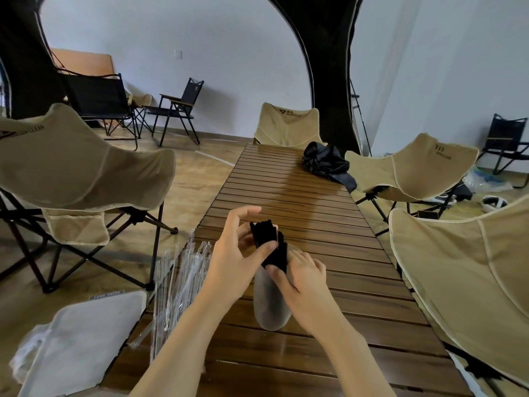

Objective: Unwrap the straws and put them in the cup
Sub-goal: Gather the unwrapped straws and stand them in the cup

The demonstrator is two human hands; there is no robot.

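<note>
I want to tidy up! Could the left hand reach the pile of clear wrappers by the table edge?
Probably yes. The clear wrappers lie right beside the left hand with nothing between them. But it is pinching the black straws, so it must let go first.

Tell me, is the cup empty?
No, a bundle of black straws stands in the cup.
</note>
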